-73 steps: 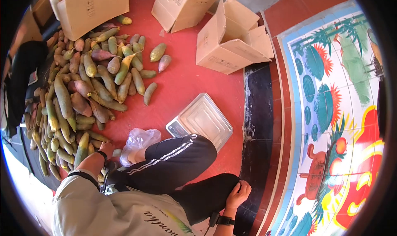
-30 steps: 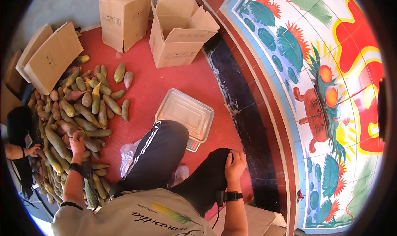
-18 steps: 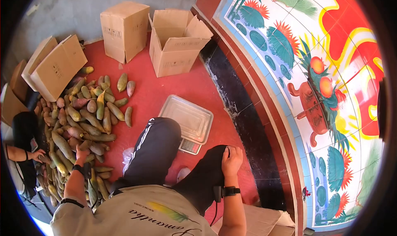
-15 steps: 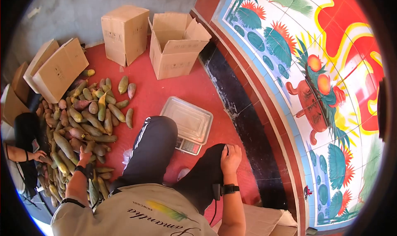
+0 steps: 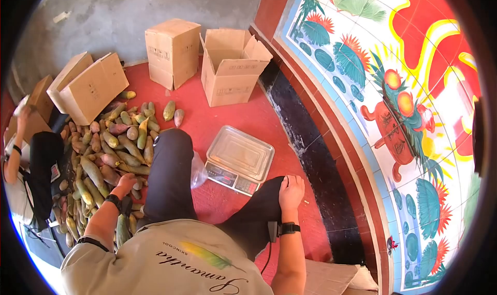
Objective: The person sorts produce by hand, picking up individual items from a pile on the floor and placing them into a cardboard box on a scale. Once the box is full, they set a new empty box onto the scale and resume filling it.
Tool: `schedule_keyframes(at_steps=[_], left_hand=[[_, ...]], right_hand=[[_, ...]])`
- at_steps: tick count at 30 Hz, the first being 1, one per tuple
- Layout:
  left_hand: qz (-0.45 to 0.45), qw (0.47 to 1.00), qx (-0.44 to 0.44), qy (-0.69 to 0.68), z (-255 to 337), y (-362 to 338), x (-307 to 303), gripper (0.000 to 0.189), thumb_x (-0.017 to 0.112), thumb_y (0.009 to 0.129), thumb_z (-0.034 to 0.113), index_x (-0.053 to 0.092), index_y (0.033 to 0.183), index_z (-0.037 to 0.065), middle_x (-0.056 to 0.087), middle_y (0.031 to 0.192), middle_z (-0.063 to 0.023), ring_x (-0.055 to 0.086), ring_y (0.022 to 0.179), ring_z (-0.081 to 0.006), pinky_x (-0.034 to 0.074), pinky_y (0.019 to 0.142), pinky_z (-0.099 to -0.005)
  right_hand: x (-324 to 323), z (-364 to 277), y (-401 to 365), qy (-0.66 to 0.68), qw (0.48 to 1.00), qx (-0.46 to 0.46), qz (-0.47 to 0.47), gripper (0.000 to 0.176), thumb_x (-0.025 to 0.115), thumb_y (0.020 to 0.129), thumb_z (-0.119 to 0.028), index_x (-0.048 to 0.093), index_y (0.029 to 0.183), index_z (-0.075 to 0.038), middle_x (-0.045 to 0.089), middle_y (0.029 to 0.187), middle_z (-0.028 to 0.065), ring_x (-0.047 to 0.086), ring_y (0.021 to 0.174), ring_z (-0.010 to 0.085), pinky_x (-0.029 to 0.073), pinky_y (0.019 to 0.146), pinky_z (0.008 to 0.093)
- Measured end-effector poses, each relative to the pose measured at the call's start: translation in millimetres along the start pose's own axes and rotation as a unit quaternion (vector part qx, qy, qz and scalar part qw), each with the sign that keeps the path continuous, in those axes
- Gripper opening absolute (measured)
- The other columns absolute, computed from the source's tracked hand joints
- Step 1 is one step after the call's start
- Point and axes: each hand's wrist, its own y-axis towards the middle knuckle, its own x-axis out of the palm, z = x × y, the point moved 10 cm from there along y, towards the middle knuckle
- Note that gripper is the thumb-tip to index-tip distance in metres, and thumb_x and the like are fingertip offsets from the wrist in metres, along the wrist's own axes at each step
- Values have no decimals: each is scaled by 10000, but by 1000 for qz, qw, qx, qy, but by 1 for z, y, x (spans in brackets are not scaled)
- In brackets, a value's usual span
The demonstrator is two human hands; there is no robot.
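Fingers of my left hand (image 5: 126, 182) are hidden against the fruit pile (image 5: 111, 145) beneath it, so I cannot tell whether they grip anything. My right hand (image 5: 291, 187) lies loose and flat on my knee (image 5: 266, 196). One scale (image 5: 239, 160) sits just ahead of it, and four cardboard boxes (image 5: 173, 52) stand farther off. The fruits are too many to count.

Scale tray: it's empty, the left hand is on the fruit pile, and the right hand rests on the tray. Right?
Not quite. The head view shows the right hand resting on the person's own knee beside the scale, not on the tray. The rest holds: the tray is empty and the left hand is on the fruit pile.
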Motion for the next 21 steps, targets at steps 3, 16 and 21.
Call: schedule_keyframes(at_steps=[3,16,21], left_hand=[[5,999,42,5,24,1,-5,435,610,788,216,554,1177,29,630,1053,-142,605,935,-263,468,800,-342],[24,998,37,-38,46,-7,12,316,592,773,206,631,1041,45,647,960,-165,615,905,-285,472,803,-348],[14,999,-1,-39,26,-3,31,296,600,769,215,637,1018,59,654,931,-146,625,860,-274,484,776,-347]], right_hand=[[3,-1,1,-1,1000,0,2,80,577,784,-93,597,825,-27,578,844,116,542,799,305,439,730,401],[5,-2,4,-26,999,0,-23,78,581,782,-96,600,798,-22,563,820,138,527,794,329,426,723,424],[12,-7,4,-43,998,-21,-52,73,563,787,-81,599,803,-20,564,824,143,520,790,334,421,719,424]])
